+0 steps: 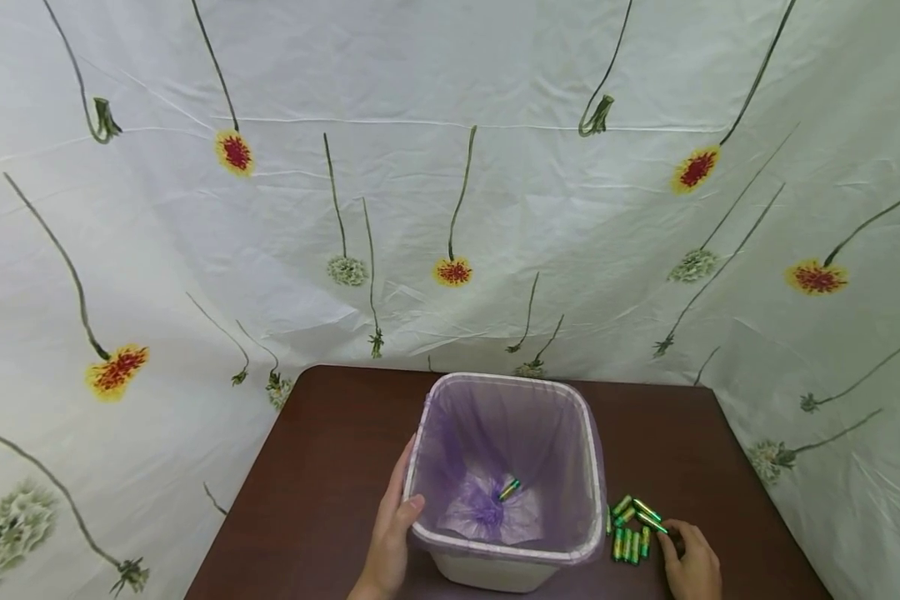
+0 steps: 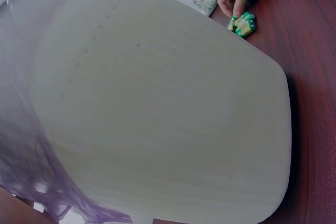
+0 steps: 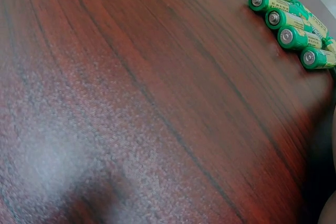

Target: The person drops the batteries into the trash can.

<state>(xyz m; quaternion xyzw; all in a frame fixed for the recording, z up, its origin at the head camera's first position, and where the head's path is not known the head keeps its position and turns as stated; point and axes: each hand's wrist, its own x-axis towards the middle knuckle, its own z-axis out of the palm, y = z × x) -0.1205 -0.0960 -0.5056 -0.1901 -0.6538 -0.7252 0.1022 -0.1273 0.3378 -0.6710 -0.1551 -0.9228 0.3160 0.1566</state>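
A white trash bin (image 1: 495, 571) lined with a purple plastic bag (image 1: 525, 433) stands on the table. My left hand (image 1: 392, 525) holds the bin by its left side, thumb over the rim. One green and gold battery (image 1: 509, 490) lies on the bag at the bottom of the bin. To the bin's right, several more batteries (image 1: 630, 546) lie in a small cluster; in the right wrist view their ends (image 3: 286, 36) line up side by side. My right hand (image 1: 692, 562) pinches the end of one battery (image 1: 652, 522) at the cluster's right edge.
The dark red-brown table (image 1: 330, 467) reaches back to a white cloth (image 1: 420, 208) printed with flowers, which hangs behind and on both sides. The bin's tall wall (image 2: 168, 103) fills most of the left wrist view.
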